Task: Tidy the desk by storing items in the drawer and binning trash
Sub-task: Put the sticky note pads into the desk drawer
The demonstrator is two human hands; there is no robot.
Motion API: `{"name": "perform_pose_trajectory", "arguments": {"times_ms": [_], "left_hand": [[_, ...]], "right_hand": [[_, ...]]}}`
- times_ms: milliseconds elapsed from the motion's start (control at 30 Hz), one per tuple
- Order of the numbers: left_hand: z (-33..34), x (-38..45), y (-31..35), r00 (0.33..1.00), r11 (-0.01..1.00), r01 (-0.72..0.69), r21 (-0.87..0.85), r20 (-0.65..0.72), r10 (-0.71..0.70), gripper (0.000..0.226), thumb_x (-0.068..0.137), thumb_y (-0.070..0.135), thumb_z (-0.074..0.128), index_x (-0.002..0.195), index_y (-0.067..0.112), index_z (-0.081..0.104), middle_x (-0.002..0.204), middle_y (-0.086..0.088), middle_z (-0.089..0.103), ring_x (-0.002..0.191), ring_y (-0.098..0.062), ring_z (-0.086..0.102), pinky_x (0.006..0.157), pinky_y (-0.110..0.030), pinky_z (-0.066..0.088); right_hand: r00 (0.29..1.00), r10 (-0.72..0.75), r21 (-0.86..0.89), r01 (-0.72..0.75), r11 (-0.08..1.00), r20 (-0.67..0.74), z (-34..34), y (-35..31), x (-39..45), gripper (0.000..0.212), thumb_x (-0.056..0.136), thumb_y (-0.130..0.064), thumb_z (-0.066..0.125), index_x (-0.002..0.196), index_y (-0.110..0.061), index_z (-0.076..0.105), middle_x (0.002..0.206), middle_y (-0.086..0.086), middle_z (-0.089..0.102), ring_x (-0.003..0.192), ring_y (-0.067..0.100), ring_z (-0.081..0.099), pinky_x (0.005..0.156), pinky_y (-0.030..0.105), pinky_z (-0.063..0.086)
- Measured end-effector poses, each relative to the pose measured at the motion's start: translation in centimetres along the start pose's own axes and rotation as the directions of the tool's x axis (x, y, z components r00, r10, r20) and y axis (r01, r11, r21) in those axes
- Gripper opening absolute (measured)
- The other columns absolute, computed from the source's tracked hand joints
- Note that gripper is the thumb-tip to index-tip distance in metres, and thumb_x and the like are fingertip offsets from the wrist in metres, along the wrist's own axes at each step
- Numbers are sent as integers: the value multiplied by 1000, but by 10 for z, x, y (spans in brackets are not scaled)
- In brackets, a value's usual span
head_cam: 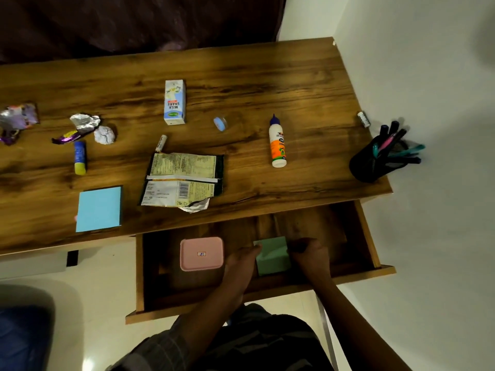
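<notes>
The drawer [371,245] under the wooden desk [267,76] stands pulled out. Inside it, my left hand [241,262] and my right hand [310,253] hold a green sticky-note pad [272,257] from either side. A pink lidded box [201,253] lies in the drawer to the left of my hands. On the desk lie a blue sticky-note pad [99,208], a torn snack wrapper [183,179], a milkshake carton [174,101], a glue bottle [277,141], a glue stick [79,158], crumpled foil [84,123] and a paper ball [105,134].
A black mesh pen holder [380,159] with several pens stands at the desk's right edge by the white wall. A small marker [161,143], a blue tape roll [220,123], a small tube [363,119] and a crumpled wrapper [17,120] lie on the desk.
</notes>
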State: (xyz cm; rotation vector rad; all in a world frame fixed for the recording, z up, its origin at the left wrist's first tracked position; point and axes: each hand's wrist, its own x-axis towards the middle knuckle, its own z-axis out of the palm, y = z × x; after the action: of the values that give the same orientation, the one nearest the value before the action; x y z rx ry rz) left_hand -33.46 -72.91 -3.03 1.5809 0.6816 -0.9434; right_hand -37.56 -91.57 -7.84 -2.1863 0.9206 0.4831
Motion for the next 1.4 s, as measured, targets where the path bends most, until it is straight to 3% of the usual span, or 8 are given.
{"name": "perform_pose_trajectory", "arguments": {"times_ms": [167,333,567,767,867,1000,1233,1400], "left_hand": [[-42,-43,22,983,984,-175,-33,47,176,23,98,35,63,109,21,77,106,5,75,100,-12,67,78,-24,48],[-114,-53,30,833,814,-527,-245,-338,438,21,101,8,56,104,3,76,106,-12,78,105,-29,73,88,-44,58],[-231,-29,53,584,718,-669,-192,-732,349,25,96,17,69,120,11,72,125,-3,70,119,-13,65,106,-47,52],[-285,-5,67,668,862,-503,-62,-661,342,71,97,39,66,156,16,35,158,-7,43,142,-26,45,114,-46,43],[-302,14,67,667,886,-328,328,-584,463,82,92,54,54,157,13,28,159,-16,38,142,-39,40,113,-62,39],[-308,18,72,706,822,-179,540,-512,490,83,101,31,56,160,0,8,154,-25,40,140,-44,38,115,-57,34],[-324,22,70,709,847,-295,443,-492,504,81,88,46,46,154,2,31,128,-20,66,118,-39,63,96,-56,53],[-335,14,64,677,850,-398,344,-515,526,29,98,16,60,126,8,64,107,-16,74,99,-37,70,83,-47,59]], "right_hand": [[996,-73,46,75,996,-53,-3,-42,-18,28,88,-35,76,108,-14,78,99,3,77,81,10,66,58,4,40],[943,-328,154,316,936,63,2,-132,-51,15,88,-39,76,98,-29,79,89,-18,74,78,-7,65,68,7,48],[827,-501,345,407,846,255,52,-248,-88,34,87,-37,78,118,-23,75,106,-16,75,93,-12,66,78,6,50],[783,-466,278,379,883,413,108,-321,-104,79,90,-51,67,156,-24,33,159,-2,41,145,16,40,118,44,38],[797,-401,276,302,912,452,128,-345,-111,61,98,-34,61,153,-23,39,153,2,46,139,21,46,112,40,43],[851,-323,270,224,936,414,153,-359,-115,47,92,-32,59,139,-25,56,133,0,62,117,19,60,100,40,52],[923,-238,295,147,944,302,172,-372,-117,46,85,-35,60,129,-20,64,123,4,66,109,21,64,95,43,57],[958,-221,307,158,939,185,174,-359,-109,25,93,-31,68,113,-17,75,110,1,73,89,9,66,86,33,59]]}}
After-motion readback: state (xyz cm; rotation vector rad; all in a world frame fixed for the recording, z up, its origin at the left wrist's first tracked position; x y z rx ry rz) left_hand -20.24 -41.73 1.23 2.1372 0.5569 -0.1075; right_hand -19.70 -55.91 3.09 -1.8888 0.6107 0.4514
